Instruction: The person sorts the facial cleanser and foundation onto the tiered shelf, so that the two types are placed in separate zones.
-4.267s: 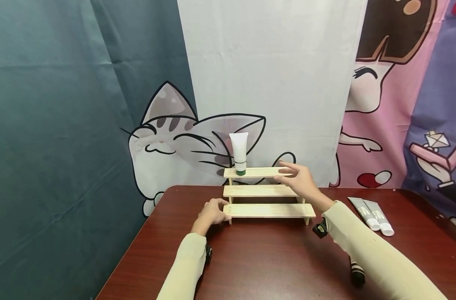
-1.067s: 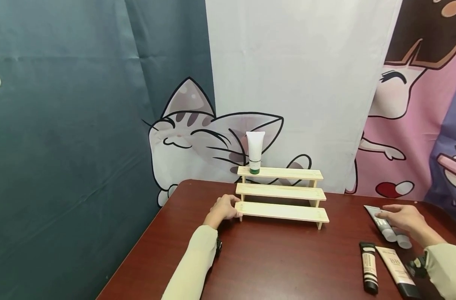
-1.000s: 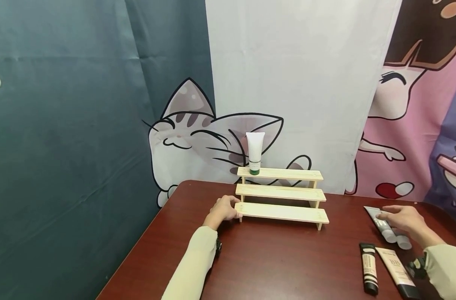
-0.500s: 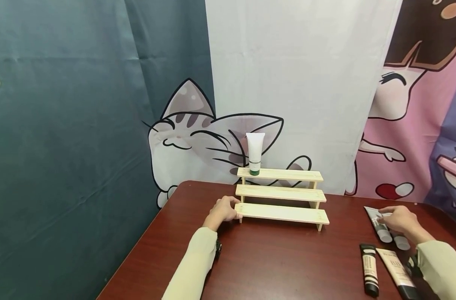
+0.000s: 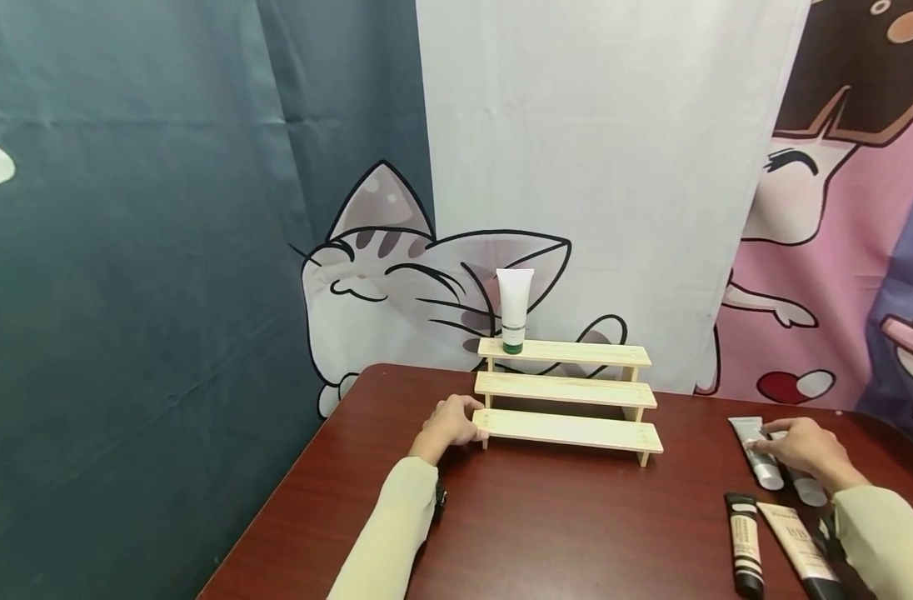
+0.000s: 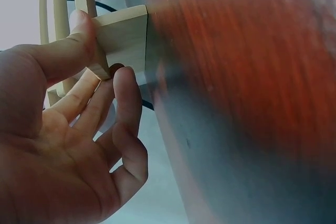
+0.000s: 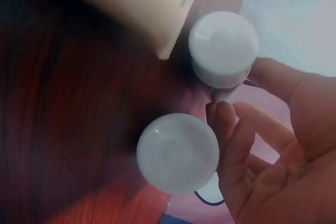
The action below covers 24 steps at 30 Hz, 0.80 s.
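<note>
At the left end of a three-tier wooden display stand (image 5: 569, 427), my left hand (image 5: 449, 422) grips the lowest shelf. The left wrist view shows the thumb (image 6: 84, 35) on one face of the shelf board and the fingers around the other. A white squeeze tube (image 5: 514, 304) with a green cap stands upright on the top shelf. On the right, my right hand (image 5: 807, 450) pinches the left one of two grey squeeze tubes (image 5: 758, 458). Its white cap (image 7: 223, 48) shows between thumb and fingers. The second grey tube (image 5: 807, 487) lies partly hidden under the hand.
Closer to me lie a black-and-cream tube (image 5: 745, 542) and a beige BB cream tube (image 5: 797, 546), left of the right sleeve. Everything rests on a dark red table (image 5: 561, 517). Behind its back edge hangs a printed cartoon curtain (image 5: 614, 167).
Since the oldest frame, my right hand has left the stand's top and gone right and down to the grey tubes. Lately those tubes have shifted slightly under it. My left hand stays at the stand.
</note>
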### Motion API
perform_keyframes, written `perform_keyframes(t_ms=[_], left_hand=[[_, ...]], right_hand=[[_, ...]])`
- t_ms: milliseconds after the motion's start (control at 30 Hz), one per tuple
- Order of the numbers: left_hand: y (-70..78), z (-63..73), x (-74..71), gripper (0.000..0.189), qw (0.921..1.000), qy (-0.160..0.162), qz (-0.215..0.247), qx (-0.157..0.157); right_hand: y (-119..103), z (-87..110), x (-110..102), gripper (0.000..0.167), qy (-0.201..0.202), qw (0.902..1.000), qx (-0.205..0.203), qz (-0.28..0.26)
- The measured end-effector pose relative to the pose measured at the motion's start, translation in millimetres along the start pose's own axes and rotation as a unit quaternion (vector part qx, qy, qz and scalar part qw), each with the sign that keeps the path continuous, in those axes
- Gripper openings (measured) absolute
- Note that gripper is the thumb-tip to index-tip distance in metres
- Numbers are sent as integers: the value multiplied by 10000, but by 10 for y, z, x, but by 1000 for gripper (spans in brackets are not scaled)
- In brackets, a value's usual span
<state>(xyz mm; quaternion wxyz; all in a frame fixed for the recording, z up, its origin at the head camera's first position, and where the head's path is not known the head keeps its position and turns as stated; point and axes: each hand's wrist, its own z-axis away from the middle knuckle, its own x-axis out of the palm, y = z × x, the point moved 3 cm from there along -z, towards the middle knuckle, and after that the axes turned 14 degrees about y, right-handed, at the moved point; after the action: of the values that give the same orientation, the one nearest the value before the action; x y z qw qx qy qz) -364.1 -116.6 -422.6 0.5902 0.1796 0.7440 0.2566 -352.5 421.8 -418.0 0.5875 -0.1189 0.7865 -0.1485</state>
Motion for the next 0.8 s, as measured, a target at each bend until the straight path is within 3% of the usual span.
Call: perform_keyframes(t_ms=[67,200,300,433,667,800], left_hand=[[2,-15,3,46,10000,16,-23,-2],[-10,-31,21,47,10000,9,-73,-12],[-17,-31,39,48,10000,-11,-28,21],[-37,-24,42,48,10000,-26,1,21],[-17,-15,23,47,10000,-41,-18,-3],[-10,-13,17,47,10000,-16,-1,18]], right_hand=[[-19,-4,16,66,-13,10000,-58,-18],[-75,10,98,70,-190,9980,56,-602],[-91,39,137,69,-108,9956,101,-926],[-107,51,153,61,158,9951,-55,-971],[-126,57,179,59,172,9922,-291,-1203],[-158,75,154,62,148,9867,-196,-1604]])
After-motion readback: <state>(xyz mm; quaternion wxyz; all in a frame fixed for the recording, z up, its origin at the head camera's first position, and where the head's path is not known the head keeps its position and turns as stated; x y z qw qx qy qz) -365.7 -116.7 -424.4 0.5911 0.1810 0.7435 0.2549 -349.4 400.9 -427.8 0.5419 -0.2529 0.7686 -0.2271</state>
